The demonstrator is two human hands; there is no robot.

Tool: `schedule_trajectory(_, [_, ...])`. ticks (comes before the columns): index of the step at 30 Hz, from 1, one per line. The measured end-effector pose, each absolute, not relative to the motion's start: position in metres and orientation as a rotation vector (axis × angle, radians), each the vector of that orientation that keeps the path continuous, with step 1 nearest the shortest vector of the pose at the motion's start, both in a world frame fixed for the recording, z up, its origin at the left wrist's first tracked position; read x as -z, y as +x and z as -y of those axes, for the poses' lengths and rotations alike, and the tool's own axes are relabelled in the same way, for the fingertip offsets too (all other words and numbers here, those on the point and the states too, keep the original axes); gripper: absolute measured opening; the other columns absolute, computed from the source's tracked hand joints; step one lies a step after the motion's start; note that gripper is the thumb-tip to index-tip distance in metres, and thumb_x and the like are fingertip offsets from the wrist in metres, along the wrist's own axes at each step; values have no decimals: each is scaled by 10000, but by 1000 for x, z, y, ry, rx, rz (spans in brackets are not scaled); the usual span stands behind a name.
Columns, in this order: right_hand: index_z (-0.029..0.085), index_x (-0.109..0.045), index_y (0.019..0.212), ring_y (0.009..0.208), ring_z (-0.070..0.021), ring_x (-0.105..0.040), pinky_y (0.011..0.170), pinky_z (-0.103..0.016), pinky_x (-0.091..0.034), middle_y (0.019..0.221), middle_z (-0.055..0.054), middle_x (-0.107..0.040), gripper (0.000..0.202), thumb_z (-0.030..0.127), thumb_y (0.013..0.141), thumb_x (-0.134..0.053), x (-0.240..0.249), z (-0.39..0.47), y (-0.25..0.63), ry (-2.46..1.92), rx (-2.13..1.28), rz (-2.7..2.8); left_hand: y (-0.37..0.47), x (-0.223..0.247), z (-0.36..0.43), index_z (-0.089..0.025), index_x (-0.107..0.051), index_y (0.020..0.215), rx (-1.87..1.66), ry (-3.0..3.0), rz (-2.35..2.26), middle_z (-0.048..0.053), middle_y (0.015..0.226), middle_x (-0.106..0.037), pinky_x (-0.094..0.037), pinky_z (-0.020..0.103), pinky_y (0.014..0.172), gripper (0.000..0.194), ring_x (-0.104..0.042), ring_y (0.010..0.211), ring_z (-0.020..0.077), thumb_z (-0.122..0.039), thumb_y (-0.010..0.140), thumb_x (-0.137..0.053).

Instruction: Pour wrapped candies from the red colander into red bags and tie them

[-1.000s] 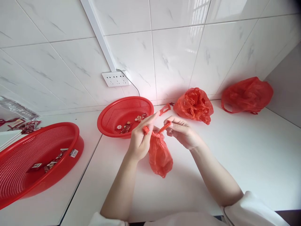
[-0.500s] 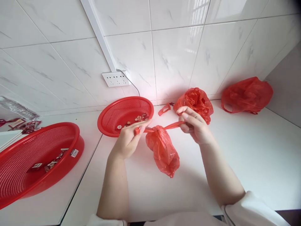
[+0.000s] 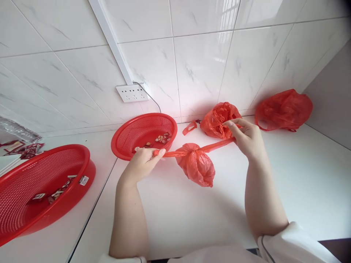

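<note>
A small red plastic bag (image 3: 197, 167) hangs between my hands above the white table, gathered into a knot at its top. My left hand (image 3: 142, 163) is closed round one twisted handle of it, whose end pokes out by the thumb. The other handle runs taut to my right hand (image 3: 246, 139), pinched between thumb and fingers. What the bag contains does not show through the plastic. Behind my left hand stands a red perforated basket (image 3: 116, 140) with several small wrapped pieces in it. An open, crumpled red plastic bag (image 3: 210, 124) sits just behind my right hand.
At the left is a larger red basket (image 3: 89, 160) with a few small packets inside. Another red plastic bag (image 3: 285, 109) lies at the back right by the wall. A torn red plastic strip (image 3: 189, 128) lies near the small basket. A socket strip (image 3: 132, 93) is on the tiled wall.
My hands have moved apart, the right one to the right and the left one slightly left. The handles are pulled straighter and longer, and the bag's body has risen.
</note>
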State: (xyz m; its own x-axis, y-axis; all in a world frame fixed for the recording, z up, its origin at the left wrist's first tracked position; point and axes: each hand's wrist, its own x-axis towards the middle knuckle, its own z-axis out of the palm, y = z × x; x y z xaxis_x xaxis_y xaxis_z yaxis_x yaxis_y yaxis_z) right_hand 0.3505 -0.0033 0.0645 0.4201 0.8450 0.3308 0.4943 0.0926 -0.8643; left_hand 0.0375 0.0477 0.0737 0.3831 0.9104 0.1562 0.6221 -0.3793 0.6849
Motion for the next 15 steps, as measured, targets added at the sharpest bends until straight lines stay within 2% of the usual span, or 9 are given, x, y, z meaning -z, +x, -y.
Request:
schedule_trajectory(3, [198, -629, 722, 506, -143, -463, 500, -281, -349, 574, -12, -535, 425, 552, 914, -495, -60, 0, 345, -1735, -325, 1455, 43, -65, -52, -235, -598, 549, -500, 2171, -1307, 4, 491, -503, -354, 281, 484, 406, -537, 493, 196, -505, 849, -555])
schedule_trajectory(5, [197, -599, 667, 722, -206, -587, 633, -332, -439, 818, -76, -650, 436, 532, 921, -487, -55, -3, 334, -1783, -230, 1650, 46, -62, -52, -240, -637, 597, -447, 2185, -1283, 9, 522, -532, -346, 278, 474, 374, -549, 494, 201, -509, 844, -551])
schedule_trajectory(7, [200, -644, 799, 1054, -297, -581, 873, -451, -446, 1136, -121, -639, 373, 549, 885, -545, -49, -4, 316, -1781, -114, 1838, 47, -63, -52, -249, -712, 734, -428, 2211, -1266, 18, 600, -606, -381, 274, 495, 336, -599, 564, 216, -514, 851, -541])
schedule_trajectory(9, [184, -637, 1060, 1279, -363, -451, 1055, -557, -305, 1339, -171, -542, 483, 594, 804, -629, -40, -4, 293, -1796, -87, 2012, 47, -65, -50, -267, -751, 939, -426, 2240, -1279, 30, 724, -682, -438, 268, 557, 349, -656, 715, 238, -527, 861, -532])
schedule_trajectory(10, [166, -593, 1172, 1300, -375, -437, 1086, -574, -254, 1351, -196, -532, 594, 597, 769, -662, -36, -4, 282, -1823, -130, 2096, 46, -67, -49, -277, -744, 1032, -427, 2248, -1297, 34, 781, -706, -460, 267, 594, 374, -669, 791, 247, -534, 866, -529])
schedule_trajectory(12, [143, -519, 1263, 1170, -361, -555, 1040, -542, -317, 1211, -198, -622, 630, 504, 773, -679, -28, -4, 268, -1915, -322, 2253, 44, -70, -46, -294, -713, 1150, -439, 2247, -1335, 40, 848, -727, -488, 267, 650, 414, -675, 876, 254, -538, 879, -517])
schedule_trajectory(14, [148, -521, 1214, 913, -303, -653, 859, -436, -434, 1000, -152, -688, 443, 334, 824, -622, -22, -1, 269, -2022, -511, 2333, 40, -73, -42, -300, -698, 1182, -440, 2235, -1349, 40, 854, -732, -501, 270, 656, 420, -686, 856, 248, -531, 891, -502])
schedule_trajectory(15, [156, -531, 1169, 821, -279, -657, 759, -383, -441, 934, -136, -691, 346, 265, 843, -573, -21, 2, 276, -2073, -549, 2332, 37, -75, -40, -298, -696, 1182, -434, 2229, -1353, 41, 852, -732, -506, 272, 647, 418, -692, 834, 246, -528, 895, -497])
